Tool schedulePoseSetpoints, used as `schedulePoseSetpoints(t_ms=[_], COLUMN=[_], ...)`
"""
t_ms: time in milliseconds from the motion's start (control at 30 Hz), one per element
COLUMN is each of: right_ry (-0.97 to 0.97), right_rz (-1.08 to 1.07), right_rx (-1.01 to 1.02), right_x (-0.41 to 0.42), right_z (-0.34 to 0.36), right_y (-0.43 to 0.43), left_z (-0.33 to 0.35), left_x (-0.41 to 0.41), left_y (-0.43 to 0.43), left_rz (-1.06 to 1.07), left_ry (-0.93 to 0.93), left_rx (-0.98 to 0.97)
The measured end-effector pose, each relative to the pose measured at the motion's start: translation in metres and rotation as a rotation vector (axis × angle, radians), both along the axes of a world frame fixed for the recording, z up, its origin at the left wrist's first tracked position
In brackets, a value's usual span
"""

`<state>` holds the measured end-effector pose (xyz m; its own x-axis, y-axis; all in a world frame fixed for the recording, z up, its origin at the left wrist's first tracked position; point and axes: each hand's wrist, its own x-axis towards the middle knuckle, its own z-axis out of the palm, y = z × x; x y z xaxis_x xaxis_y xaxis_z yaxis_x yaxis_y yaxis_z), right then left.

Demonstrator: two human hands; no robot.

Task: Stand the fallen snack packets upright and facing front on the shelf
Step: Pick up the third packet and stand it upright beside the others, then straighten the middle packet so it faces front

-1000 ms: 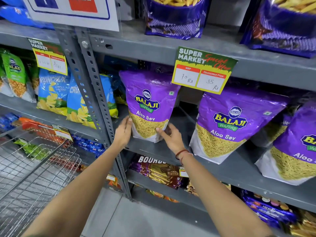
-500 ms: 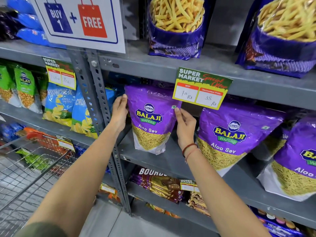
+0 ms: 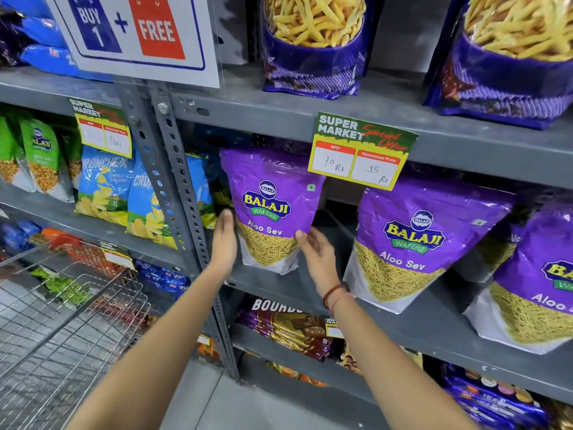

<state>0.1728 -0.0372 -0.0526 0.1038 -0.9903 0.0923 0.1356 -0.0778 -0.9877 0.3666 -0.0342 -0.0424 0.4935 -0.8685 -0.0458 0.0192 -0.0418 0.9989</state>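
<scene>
Presently, two bare forearms reach up toward the grey shelf (image 3: pixel 279 287). The left hand (image 3: pixel 224 240) lies flat against the lower left edge of a purple Aloo Sev packet (image 3: pixel 273 209), its fingers (image 3: pixel 226 220) pressed together and pointing up. The right hand (image 3: pixel 316 252) is at the packet's lower right corner, palm turned inward, fingers (image 3: pixel 302 237) loosely spread, the tips touching the bag; whether they grip it I cannot tell. A red thread band (image 3: pixel 333 294) circles the right wrist. Between the two sets of fingers the packet stands upright on the shelf, label facing front. Right of the right fingers, a second Aloo Sev packet (image 3: pixel 415 243) leans back, label outward, and a third (image 3: pixel 539 283) sits at the frame edge. Left of the left fingers stands the perforated upright post (image 3: pixel 173 187), then blue crisp packets (image 3: pixel 105 187). Above the fingers hangs a price tag (image 3: pixel 362 150); higher still, a "Buy 1 + Free" sign (image 3: pixel 133 32).
</scene>
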Motion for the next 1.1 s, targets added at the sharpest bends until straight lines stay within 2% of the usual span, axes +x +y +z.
schedulePoseSetpoints(t_ms=[67, 133, 200, 300, 400, 467, 567, 633, 733, 833, 933, 1033, 1100], right_ry=[0.146, 0.344, 0.454, 0.548, 0.629, 0.679, 0.702, 0.684, 0.697, 0.633, 0.475, 0.365, 0.357], right_rz=[0.056, 0.062, 0.019, 0.021, 0.114, 0.133, 0.007, -0.147, -0.473, -0.697, -0.618, -0.414, -0.363], right_rx=[0.029, -0.020, -0.085, -0.079, -0.065, -0.064, -0.092, -0.121, -0.166, -0.107, -0.004, -0.072, -0.096], right_x=[0.003, 0.007, 0.008, 0.010, 0.004, -0.010, -0.042, -0.071, -0.113, -0.152, -0.176, -0.185, -0.188], right_z=[-0.021, -0.036, -0.040, -0.036, -0.033, -0.035, -0.046, -0.054, -0.061, -0.063, -0.057, -0.047, -0.047], right_y=[0.011, 0.018, 0.020, 0.018, 0.018, 0.026, 0.042, 0.055, 0.075, 0.085, 0.076, 0.063, 0.058], left_z=[-0.025, -0.042, -0.047, -0.039, -0.034, -0.035, -0.042, -0.048, -0.055, -0.048, -0.036, -0.033, -0.036], left_x=[-0.012, -0.018, -0.020, -0.020, -0.022, -0.036, -0.071, -0.105, -0.154, -0.188, -0.202, -0.205, -0.207], left_y=[0.013, 0.021, 0.021, 0.019, 0.023, 0.030, 0.049, 0.063, 0.069, 0.055, 0.035, 0.022, 0.021], left_rz=[-0.011, -0.023, -0.025, -0.008, -0.006, 0.055, 0.291, 0.316, 0.023, -0.281, -0.448, -0.565, -0.603], left_ry=[0.028, 0.032, 0.015, -0.013, -0.041, -0.111, -0.235, -0.307, -0.426, -0.394, -0.353, -0.336, -0.344], left_rx=[0.078, 0.154, 0.179, 0.156, 0.175, 0.148, 0.007, -0.076, -0.171, -0.151, -0.044, 0.058, 0.036])
